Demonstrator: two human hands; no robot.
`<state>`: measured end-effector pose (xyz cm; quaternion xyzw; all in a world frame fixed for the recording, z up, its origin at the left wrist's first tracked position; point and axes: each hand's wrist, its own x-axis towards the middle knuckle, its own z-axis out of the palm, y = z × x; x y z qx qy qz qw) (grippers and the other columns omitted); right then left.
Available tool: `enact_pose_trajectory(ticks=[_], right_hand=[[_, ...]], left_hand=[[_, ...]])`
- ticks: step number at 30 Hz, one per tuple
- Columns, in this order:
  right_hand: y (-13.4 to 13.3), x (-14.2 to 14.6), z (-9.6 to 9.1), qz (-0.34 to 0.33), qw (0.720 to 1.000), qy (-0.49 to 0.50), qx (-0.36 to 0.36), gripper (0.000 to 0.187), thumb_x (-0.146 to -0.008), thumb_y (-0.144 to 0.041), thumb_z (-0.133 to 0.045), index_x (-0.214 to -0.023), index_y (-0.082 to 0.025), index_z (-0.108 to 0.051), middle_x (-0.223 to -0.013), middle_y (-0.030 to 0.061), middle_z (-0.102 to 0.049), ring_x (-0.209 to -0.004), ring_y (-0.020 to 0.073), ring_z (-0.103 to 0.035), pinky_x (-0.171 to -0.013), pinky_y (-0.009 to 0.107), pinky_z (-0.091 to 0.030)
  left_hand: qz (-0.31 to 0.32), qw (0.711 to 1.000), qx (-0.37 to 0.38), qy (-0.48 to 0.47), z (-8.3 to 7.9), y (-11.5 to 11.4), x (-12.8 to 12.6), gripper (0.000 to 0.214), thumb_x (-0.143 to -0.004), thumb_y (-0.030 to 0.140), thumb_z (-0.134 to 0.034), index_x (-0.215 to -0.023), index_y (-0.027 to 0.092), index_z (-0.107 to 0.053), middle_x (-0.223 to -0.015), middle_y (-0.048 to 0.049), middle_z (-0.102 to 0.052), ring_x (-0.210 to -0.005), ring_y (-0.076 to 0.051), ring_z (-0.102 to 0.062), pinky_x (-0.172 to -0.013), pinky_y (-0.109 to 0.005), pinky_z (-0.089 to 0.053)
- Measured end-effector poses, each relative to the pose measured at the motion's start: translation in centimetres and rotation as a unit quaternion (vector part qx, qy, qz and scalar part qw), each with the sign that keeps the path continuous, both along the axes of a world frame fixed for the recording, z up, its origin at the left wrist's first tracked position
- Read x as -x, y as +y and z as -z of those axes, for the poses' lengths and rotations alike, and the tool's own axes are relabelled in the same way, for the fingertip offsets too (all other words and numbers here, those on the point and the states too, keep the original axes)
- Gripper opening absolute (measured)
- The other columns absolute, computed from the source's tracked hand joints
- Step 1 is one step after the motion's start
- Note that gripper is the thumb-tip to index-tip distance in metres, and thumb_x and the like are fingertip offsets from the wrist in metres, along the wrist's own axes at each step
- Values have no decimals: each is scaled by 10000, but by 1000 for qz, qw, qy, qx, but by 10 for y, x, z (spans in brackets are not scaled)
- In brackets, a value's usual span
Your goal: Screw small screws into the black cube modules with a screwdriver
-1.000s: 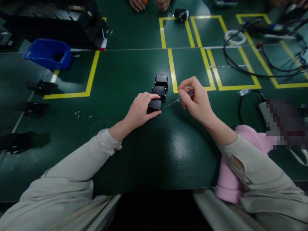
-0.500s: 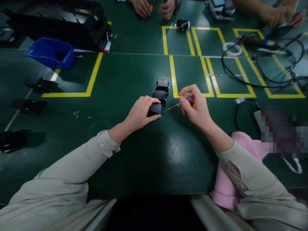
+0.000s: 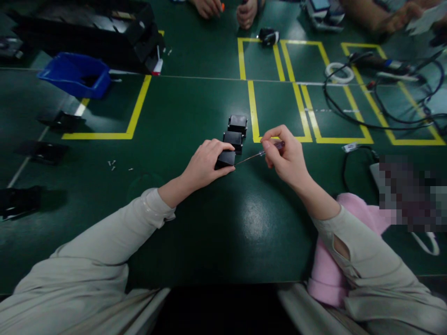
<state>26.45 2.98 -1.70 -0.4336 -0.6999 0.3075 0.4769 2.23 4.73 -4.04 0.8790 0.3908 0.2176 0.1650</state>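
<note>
I'm clamping my left hand [image 3: 205, 164] on the black box [image 3: 226, 158], right hand [image 3: 286, 160] pinching the screwdriver [image 3: 257, 154] against its side; tip needs steadying.

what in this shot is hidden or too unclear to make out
Head view, the only one:
- Much of the small black box-shaped part is covered by the left hand gripping it.
- Tip of the thin purple-handled screwdriver, pinched in the right hand: too small and dark to see where it meets the part.
- A pixelated patch blanks the right edge.
- Top edge cuts off another person's hands.
</note>
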Motion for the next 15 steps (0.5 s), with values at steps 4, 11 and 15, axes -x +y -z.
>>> enact_pose_trajectory(ticks=[4,11,15], right_hand=[[0,-1,0,-7,1000,-5,-7,33,-966,-258,-542,-971,-230,-525,-552,-103,-487,-414,62,-472,-457,243,-344],[0,-2,1,4,1000,-15,21,207,-985,-393,-553,-860,-229,-539,-466,-94,-463,-366,64,-443,-399,244,-285],[-1,-2,0,-8,1000,0,19,120,-995,-331,-534,-929,-231,-538,-498,-99,-466,-376,62,-456,-401,237,-303]], left_hand=[[1,1000,-2,1,0,0,0,406,-907,354,-688,-1242,168,-550,-1196,-112,-617,-1092,-284,-549,-944,-409,-437],[0,1000,-5,-1,1,0,1,397,-912,356,-685,-1239,177,-547,-1199,-108,-618,-1096,-280,-547,-953,-407,-434],[3,1000,-6,-1,0,0,1,397,-910,353,-688,-1235,172,-550,-1196,-108,-618,-1087,-278,-550,-947,-405,-436]])
